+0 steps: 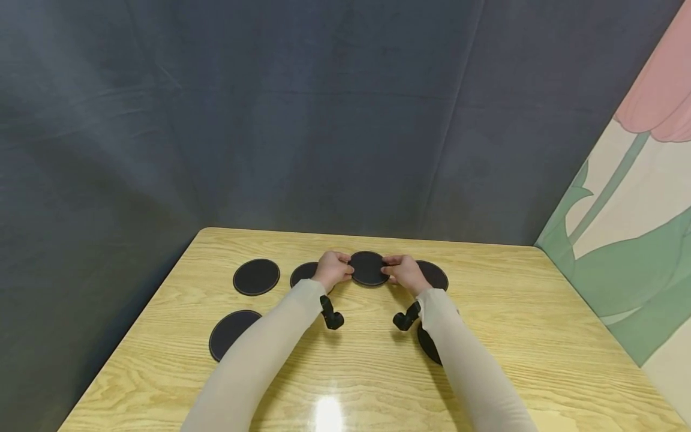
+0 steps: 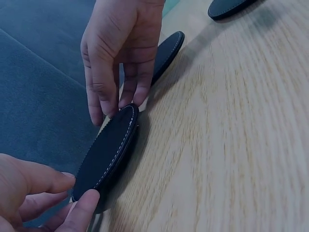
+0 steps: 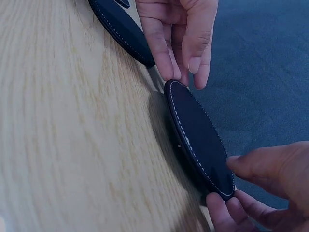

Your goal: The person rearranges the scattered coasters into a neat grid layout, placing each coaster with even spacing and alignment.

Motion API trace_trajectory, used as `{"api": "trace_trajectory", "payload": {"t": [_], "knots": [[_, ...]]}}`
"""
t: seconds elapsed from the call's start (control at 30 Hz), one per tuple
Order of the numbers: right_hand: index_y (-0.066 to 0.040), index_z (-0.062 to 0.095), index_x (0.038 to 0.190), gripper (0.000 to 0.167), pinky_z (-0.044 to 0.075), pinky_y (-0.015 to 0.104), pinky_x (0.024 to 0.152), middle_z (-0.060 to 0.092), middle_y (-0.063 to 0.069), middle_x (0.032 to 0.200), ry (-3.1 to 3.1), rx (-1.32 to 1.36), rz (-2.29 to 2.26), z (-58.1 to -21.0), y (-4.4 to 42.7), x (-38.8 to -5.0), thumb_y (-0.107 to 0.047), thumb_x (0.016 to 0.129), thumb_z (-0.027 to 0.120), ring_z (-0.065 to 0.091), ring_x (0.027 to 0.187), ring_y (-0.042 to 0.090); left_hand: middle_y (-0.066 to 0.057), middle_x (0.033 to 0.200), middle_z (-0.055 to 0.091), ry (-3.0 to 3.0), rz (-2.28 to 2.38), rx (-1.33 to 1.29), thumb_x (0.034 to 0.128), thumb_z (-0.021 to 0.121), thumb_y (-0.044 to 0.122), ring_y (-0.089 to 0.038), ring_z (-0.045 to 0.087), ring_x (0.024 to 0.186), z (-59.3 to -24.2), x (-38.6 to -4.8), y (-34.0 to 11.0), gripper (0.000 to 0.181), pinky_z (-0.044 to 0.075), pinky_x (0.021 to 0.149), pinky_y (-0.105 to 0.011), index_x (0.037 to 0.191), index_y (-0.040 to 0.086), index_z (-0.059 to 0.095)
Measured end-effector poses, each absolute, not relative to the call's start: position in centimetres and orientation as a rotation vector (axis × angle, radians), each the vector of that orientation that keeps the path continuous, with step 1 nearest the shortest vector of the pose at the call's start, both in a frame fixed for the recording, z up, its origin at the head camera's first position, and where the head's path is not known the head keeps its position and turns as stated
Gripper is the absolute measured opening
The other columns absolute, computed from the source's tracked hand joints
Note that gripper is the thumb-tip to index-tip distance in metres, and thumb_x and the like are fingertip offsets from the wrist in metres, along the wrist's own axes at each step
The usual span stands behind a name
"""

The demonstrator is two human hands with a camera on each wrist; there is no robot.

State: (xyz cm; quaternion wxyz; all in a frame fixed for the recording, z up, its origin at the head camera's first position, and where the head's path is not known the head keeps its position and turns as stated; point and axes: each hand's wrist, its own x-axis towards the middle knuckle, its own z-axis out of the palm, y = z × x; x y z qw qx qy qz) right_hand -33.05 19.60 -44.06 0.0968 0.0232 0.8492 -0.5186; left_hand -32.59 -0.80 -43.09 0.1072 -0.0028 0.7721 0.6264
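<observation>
Between both hands is a round black coaster (image 1: 367, 268) with pale stitching round its rim. My left hand (image 1: 332, 270) pinches its left edge. On the opposite edge, my right hand (image 1: 406, 273) pinches it between thumb and fingers. In the right wrist view the coaster (image 3: 198, 135) looks tilted, with a dark shadow below it; whether part of it touches the table cannot be told. Beside the left wrist lies a second coaster (image 1: 302, 273), partly covered by that hand. Another coaster (image 1: 433, 276) lies just past the right hand.
More black coasters lie on the wooden table (image 1: 540, 312): one at back left (image 1: 256, 277), one at front left (image 1: 232, 333) partly behind the left sleeve, and one (image 1: 428, 345) mostly under the right forearm. A dark curtain (image 1: 324, 120) stands behind the table, patterned fabric (image 1: 621, 240) at right.
</observation>
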Motion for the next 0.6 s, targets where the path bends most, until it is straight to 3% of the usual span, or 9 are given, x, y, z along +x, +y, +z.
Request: {"api": "trace_trajectory", "payload": {"t": [0.2, 0.4, 0.6], "knots": [[-0.001, 0.055, 0.135, 0.042, 0.054, 0.023, 0.067, 0.05, 0.02, 0.14, 2.531, 0.063, -1.547, -43.7, 19.5, -32.7, -0.003, 0.093, 0.061, 0.061, 0.071, 0.012, -0.022, 0.135, 0.054, 2.242, 1.894, -0.012, 0.0893, 0.059, -0.009, -0.034, 0.064, 0.107, -42.8, -32.4, -1.3, 0.037, 0.057, 0.086, -0.035, 0.126, -0.007, 0.059], [-0.003, 0.056, 0.135, 0.044, 0.058, 0.031, 0.079, 0.048, 0.021, 0.141, 2.516, 0.035, -1.607, -43.3, 19.3, -32.4, 0.0, 0.092, 0.06, 0.064, 0.078, 0.012, -0.02, 0.133, 0.056, 2.242, 1.937, -0.036, 0.0898, 0.059, -0.008, -0.032, 0.065, 0.105, -42.7, -32.6, -1.7, 0.034, 0.058, 0.086, -0.037, 0.123, -0.006, 0.062], [-0.005, 0.056, 0.135, 0.044, 0.058, 0.031, 0.082, 0.051, 0.022, 0.138, 2.476, 0.034, -1.651, -43.2, 19.3, -32.3, -0.001, 0.092, 0.061, 0.066, 0.083, 0.01, -0.019, 0.13, 0.059, 2.233, 1.984, -0.054, 0.087, 0.061, -0.011, -0.029, 0.065, 0.104, -42.4, -32.6, -2.0, 0.034, 0.059, 0.072, -0.028, 0.121, -0.006, 0.063]]}}
